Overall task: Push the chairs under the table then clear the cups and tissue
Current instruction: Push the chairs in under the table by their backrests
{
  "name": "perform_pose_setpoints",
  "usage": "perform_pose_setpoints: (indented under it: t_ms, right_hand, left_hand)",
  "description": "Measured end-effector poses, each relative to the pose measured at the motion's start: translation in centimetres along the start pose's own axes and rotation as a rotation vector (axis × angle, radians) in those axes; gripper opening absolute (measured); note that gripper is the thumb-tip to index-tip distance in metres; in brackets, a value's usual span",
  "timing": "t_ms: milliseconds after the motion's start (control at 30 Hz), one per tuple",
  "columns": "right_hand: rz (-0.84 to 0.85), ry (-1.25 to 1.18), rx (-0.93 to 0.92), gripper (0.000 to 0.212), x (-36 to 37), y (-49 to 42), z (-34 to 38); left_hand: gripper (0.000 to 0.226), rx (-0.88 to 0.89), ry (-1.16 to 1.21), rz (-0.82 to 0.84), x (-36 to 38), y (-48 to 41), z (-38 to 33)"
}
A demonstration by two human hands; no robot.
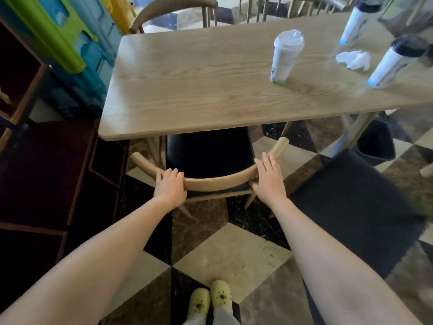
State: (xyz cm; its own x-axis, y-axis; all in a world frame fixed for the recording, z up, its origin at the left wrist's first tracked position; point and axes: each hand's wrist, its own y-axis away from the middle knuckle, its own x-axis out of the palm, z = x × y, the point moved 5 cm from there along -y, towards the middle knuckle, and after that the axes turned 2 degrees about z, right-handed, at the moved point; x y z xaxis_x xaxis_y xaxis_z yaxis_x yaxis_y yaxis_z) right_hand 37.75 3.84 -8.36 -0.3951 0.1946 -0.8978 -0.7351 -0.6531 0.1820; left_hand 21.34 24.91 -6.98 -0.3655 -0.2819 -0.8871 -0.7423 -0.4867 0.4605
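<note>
A wooden chair (218, 182) with a curved backrest and a black seat stands at the near side of the wooden table (187, 85), its seat partly under the tabletop. My left hand (169, 185) grips the left part of the backrest. My right hand (268, 177) grips the right part, fingers lying along the rail. On the table stand a white cup with a clear lid (285, 58) and two white cups with dark lids (396, 62) (358, 19). A crumpled white tissue (353, 59) lies between the dark-lidded cups.
Another wooden chair (173, 10) stands at the table's far side. A dark cabinet (46, 174) and coloured plastic crates (77, 43) line the left. A black bin (375, 144) stands under the table's right end, beside a dark floor mat (356, 207). The floor is checkered tile.
</note>
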Motion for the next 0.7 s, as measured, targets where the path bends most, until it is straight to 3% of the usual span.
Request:
perform_pose_setpoints:
  t_ms: [133,267,467,700]
  right_hand:
    - [0.106,-0.052,0.075,0.077,0.5,2.9,-0.1]
    - [0.221,-0.070,0.197,0.072,-0.4,5.6,-1.3]
    - [0.310,-0.127,0.332,0.069,-1.9,13.2,-3.6]
    - [0.238,-0.337,0.579,0.067,-0.7,24.9,-7.3]
  left_hand:
    - [0.074,-0.022,0.084,-0.044,0.9,2.9,-2.6]
    - [0.076,0.113,0.065,-0.005,0.5,4.5,-5.4]
    - [0.069,0.316,0.031,0.196,0.0,6.4,-10.8]
    - [0.068,0.516,-0.014,0.452,2.1,10.7,-17.6]
